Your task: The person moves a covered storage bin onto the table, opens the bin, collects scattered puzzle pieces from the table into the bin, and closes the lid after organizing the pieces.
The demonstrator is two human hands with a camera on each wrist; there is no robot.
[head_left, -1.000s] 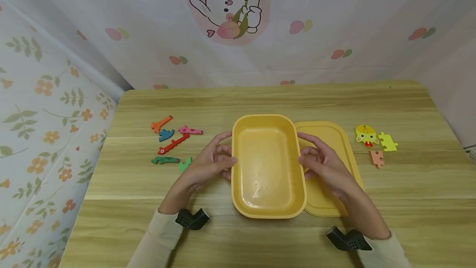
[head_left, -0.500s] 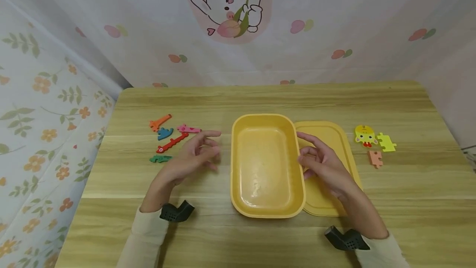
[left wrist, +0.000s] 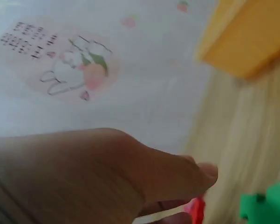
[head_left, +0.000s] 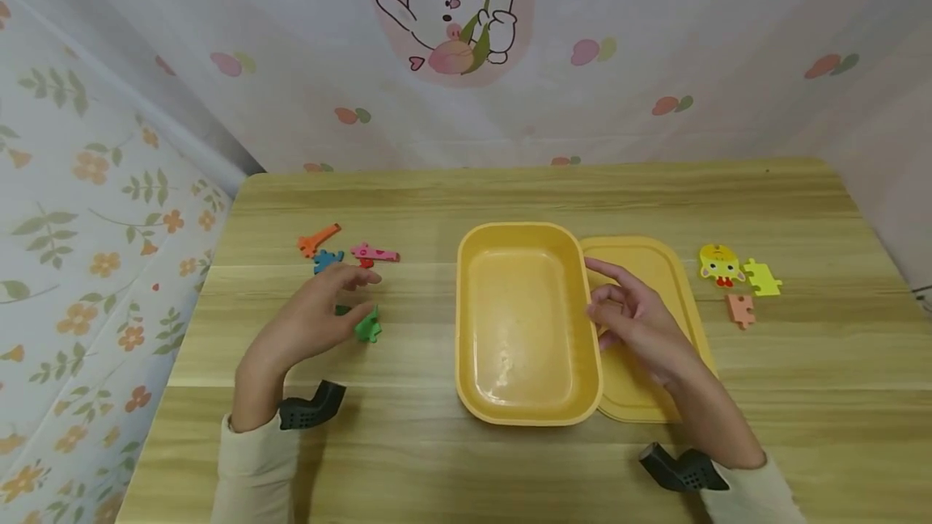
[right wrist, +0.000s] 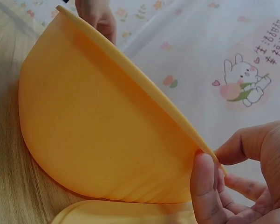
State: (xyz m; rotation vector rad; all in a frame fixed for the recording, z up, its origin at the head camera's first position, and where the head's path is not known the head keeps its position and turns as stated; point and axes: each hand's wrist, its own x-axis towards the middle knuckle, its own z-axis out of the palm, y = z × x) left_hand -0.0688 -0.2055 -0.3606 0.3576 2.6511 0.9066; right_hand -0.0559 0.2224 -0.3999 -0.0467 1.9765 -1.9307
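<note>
A deep yellow plastic box [head_left: 527, 413] stands at the table's middle with its open top facing up. My right hand [head_left: 641, 326] holds its right side, thumb and fingers at the rim, as the right wrist view shows close up. On the left, my left hand [head_left: 306, 326] hovers over small puzzle pieces, fingers bent and apart. A bright green puzzle piece [head_left: 368, 325] lies by its thumb tip. A red piece [left wrist: 198, 210] shows past the fingers in the left wrist view and is mostly hidden in the head view.
Orange [head_left: 318, 241], blue [head_left: 328, 259] and pink [head_left: 376, 253] pieces lie beyond the left hand. A yellow lid [head_left: 633, 246] lies flat, partly behind the box. At right are a yellow animal-face piece [head_left: 719, 265], a lime piece [head_left: 761, 278] and a salmon piece [head_left: 741, 310].
My left hand has let go of the box's left side and moved left over the puzzle pieces. The right hand and the box have stayed in place.
</note>
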